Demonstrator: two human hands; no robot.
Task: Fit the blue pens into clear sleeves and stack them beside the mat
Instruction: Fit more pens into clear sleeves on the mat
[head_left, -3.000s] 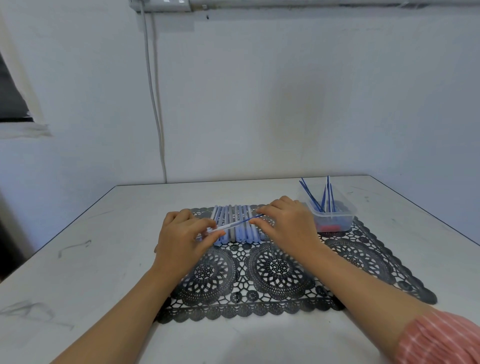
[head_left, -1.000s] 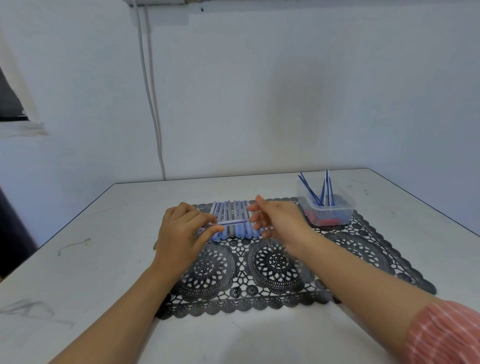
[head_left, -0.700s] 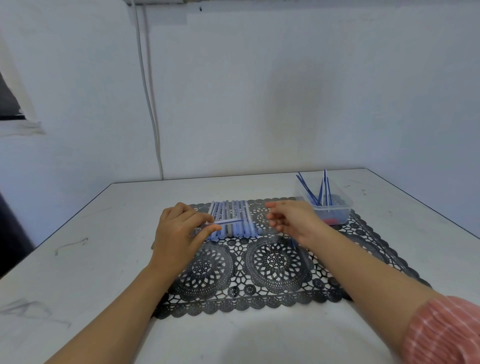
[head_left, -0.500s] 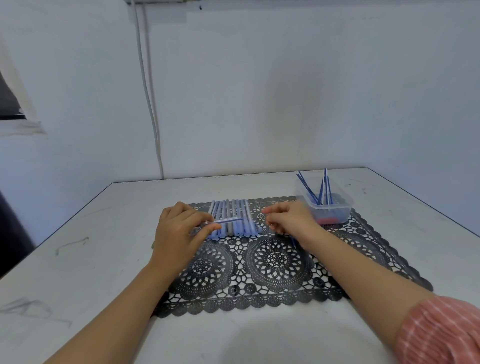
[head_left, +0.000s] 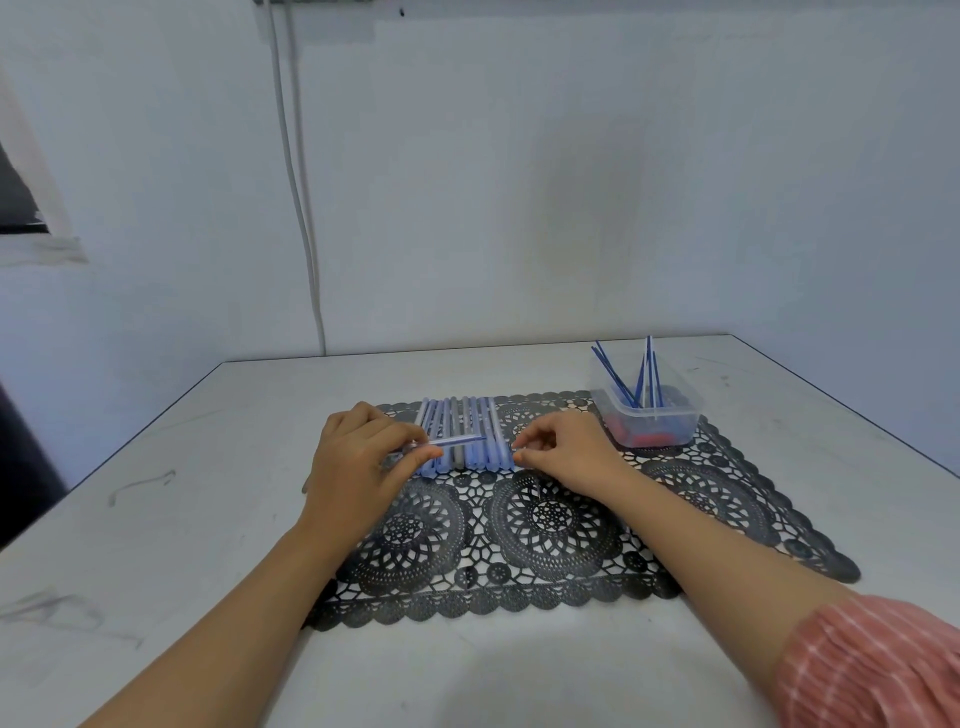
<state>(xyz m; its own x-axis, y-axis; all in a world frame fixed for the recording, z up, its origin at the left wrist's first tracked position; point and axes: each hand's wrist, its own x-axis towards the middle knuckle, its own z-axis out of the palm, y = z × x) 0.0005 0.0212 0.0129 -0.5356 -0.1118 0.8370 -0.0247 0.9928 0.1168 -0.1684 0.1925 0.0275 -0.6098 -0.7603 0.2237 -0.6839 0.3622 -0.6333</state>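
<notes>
Blue pen (head_left: 462, 440) lies in the clear sleeve (head_left: 427, 445) that the left hand (head_left: 358, 460) pinches above the mat (head_left: 545, 525); the right hand (head_left: 566, 452) curls nearby, whether holding anything I cannot tell, so I judge pushing it fully home comes next.

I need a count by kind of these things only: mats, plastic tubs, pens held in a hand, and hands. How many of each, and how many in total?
mat: 1
tub: 1
pen held in a hand: 1
hands: 2, the left hand and the right hand
total: 5
</notes>
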